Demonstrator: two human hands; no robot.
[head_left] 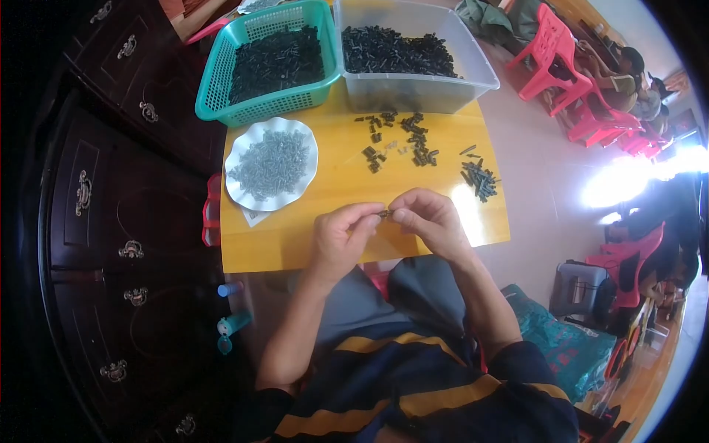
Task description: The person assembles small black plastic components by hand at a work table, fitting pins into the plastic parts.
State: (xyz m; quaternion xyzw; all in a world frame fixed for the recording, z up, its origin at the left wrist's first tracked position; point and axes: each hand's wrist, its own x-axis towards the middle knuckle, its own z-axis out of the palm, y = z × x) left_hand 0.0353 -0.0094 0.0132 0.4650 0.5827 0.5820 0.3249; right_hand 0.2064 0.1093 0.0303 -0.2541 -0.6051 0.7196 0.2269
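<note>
Over the near edge of the yellow table, my left hand and my right hand meet fingertip to fingertip. Both pinch a small dark plastic piece, mostly covered by the fingers. To the left lies a white scalloped plate heaped with small clear parts. Loose short black parts lie scattered beyond my hands, with a few clear parts among them. Right of these is a pile of slim dark pieces.
A green mesh basket and a clear plastic bin, both holding many black parts, stand at the table's far side. Dark drawers line the left. Pink chairs and seated people are at right; a teal bag lies on the floor.
</note>
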